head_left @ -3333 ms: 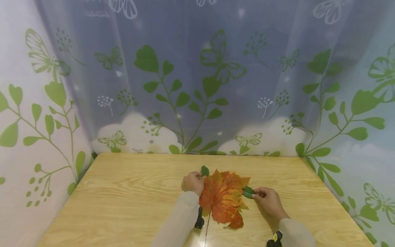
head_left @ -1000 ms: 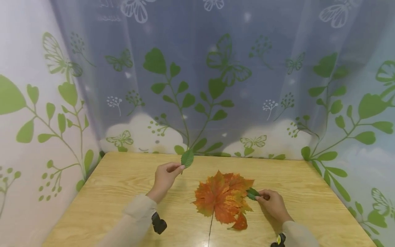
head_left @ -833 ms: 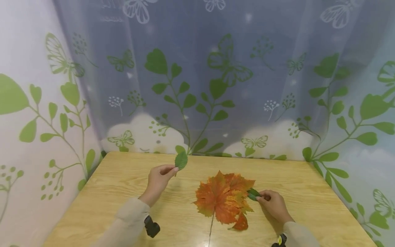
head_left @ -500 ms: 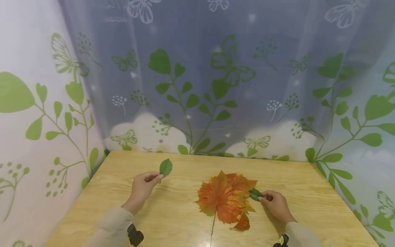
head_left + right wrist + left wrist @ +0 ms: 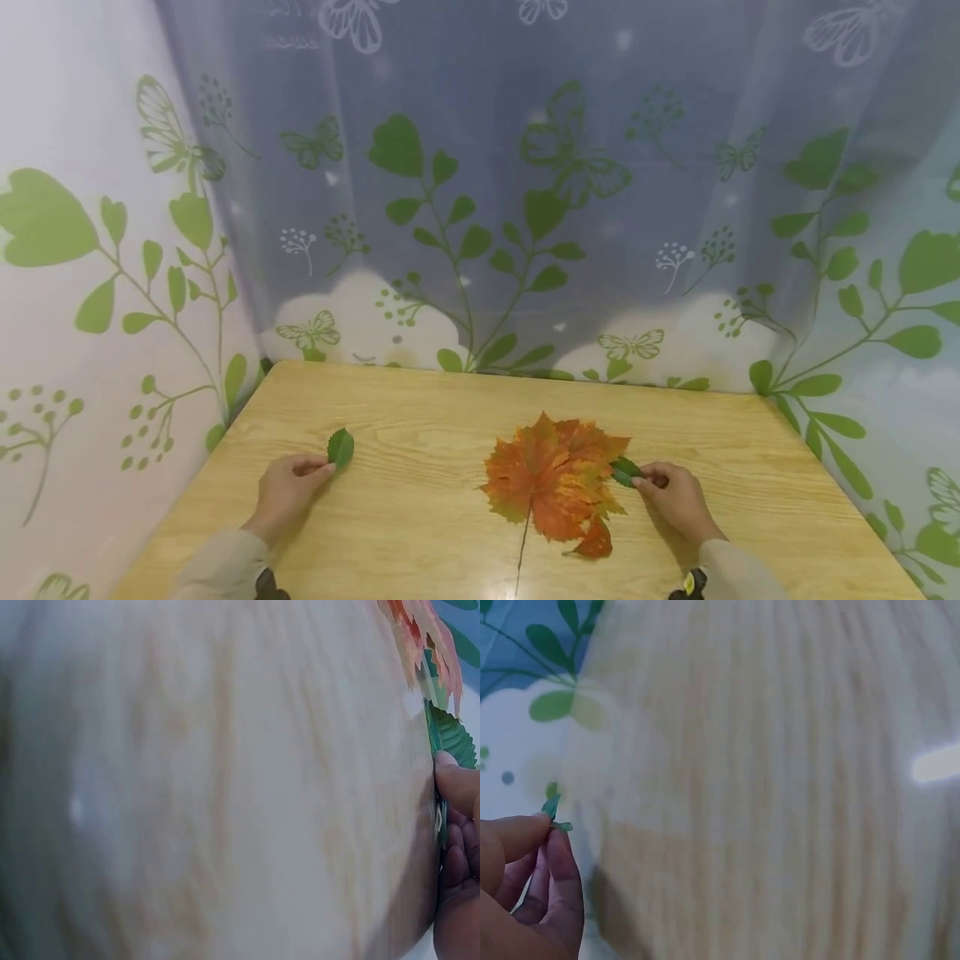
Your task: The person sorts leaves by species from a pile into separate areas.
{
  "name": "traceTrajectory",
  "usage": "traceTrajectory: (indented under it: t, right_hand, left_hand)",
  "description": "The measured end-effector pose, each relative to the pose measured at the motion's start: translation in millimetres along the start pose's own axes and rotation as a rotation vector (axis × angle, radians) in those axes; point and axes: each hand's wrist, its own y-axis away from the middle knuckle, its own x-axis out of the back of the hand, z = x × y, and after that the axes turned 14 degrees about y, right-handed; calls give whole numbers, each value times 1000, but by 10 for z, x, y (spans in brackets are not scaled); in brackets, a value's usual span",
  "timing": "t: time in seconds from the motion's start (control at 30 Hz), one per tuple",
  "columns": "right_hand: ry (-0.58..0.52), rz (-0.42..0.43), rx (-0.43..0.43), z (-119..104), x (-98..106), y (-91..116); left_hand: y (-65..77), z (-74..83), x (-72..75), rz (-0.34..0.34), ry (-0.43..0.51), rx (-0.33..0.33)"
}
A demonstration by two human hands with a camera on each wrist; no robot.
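The tabletop [image 5: 420, 475] offers passage from the left hand [image 5: 288, 492] rightward until the orange leaves [image 5: 551, 475] block the way.

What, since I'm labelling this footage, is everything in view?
Table: 1, light wood, head view's lower part
Backdrop: count unclear, blue-white-green, around table
Cluster: 1, orange leaves, on table
Small leaf: 1, red-orange, cluster's near edge
Stem: 1, dark, cluster's near side
Left leaf: 1, green, left of cluster
Right leaf: at least 1, green, cluster's right edge
Wrist cameras: 2, black, wrists
Sleeves: 2, beige, forearms
Left grip: 1, bare, pinching left leaf
Right grip: 1, bare, pinching right leaf
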Motion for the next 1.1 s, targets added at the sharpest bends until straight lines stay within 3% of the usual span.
traceTrajectory:
  t: [0.1,0.2,0.47,0.6,0.83,1.1]
  right_hand:
    - [3,0,3,11,13,1]
    - [4,23,5,17,31,-7]
    - [13,30,13,35,22,-34]
    - [5,22,9,25,12,-22]
    - [-2,1,0,-16,48,3]
    - [27,3,64,-7,119,21]
  left_hand:
    - [0,-54,26,-9,68,51]
    - [-16,-57,9,-27,83,62]
    - [-53,-94,-27,24,-64,3]
    - [-41,-105,-23,31,-61,-4]
    - [-46,-117,6,14,-55,42]
    - [-29,-92,17,26,-81,0]
